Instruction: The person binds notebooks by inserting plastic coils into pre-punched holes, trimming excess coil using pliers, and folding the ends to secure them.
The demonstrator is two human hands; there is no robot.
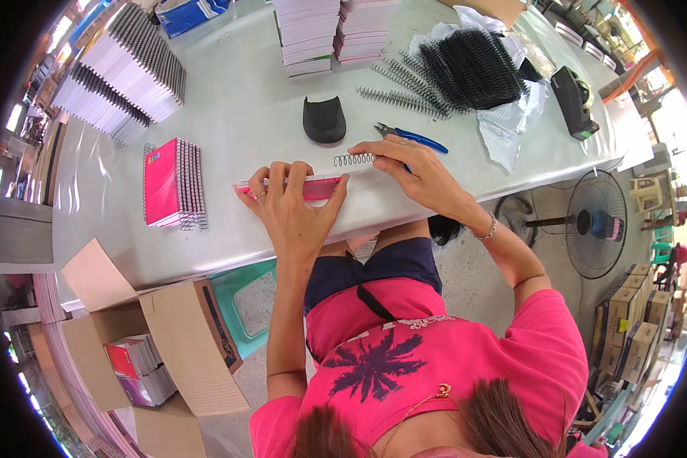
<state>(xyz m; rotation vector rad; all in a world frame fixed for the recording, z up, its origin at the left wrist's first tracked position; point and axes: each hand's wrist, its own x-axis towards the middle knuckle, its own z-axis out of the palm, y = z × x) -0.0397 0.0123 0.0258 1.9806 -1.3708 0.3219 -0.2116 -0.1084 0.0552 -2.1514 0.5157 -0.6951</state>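
My left hand grips a pink-covered notebook on edge near the table's front, fingers over its top and thumb at its right end. A dark spiral binding coil lies along the far side of the notebook, its right end pinched in my right hand. Whether the coil passes through the notebook's holes I cannot tell. Just beyond my right hand rest blue-handled cutting pliers, partly covered by it. To the left of my left hand stands a pile of pink spiral notebooks.
A black curved plastic piece lies ahead. Loose coils and a heap of black coils sit on crumpled paper, beside a tape dispenser. Paper stacks stand at the back. An open carton and fan flank me.
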